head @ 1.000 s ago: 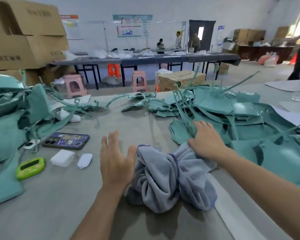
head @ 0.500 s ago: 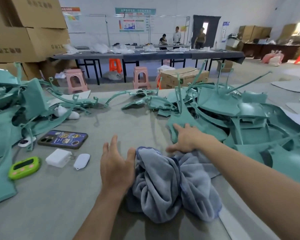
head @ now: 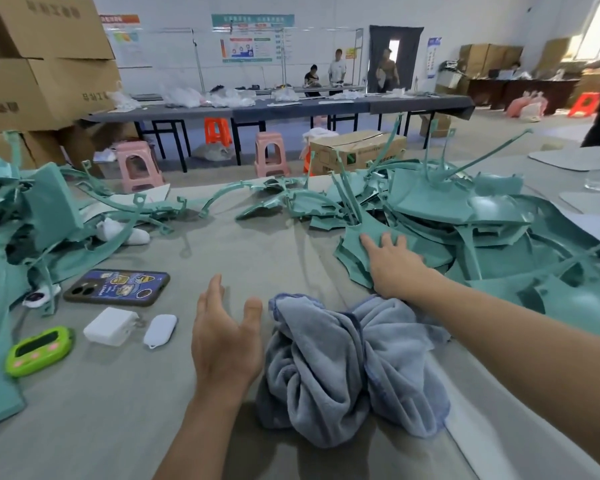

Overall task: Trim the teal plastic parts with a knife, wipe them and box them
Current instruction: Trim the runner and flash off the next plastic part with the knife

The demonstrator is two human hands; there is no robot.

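Observation:
A heap of teal plastic parts covers the right side of the grey table, and more teal parts pile up at the left. My right hand lies flat with straight fingers on a teal part at the heap's near-left edge. My left hand hovers open, palm turned right, just left of a crumpled blue-grey cloth at the table's front. No knife is visible.
A phone, a white charger, a small white case and a green timer lie at the left front. Cardboard boxes stack at the far left. Stools, another box and people stand beyond the table.
My right hand has left the cloth and moved forward onto the teal part in the heap. My left hand has stayed beside the cloth.

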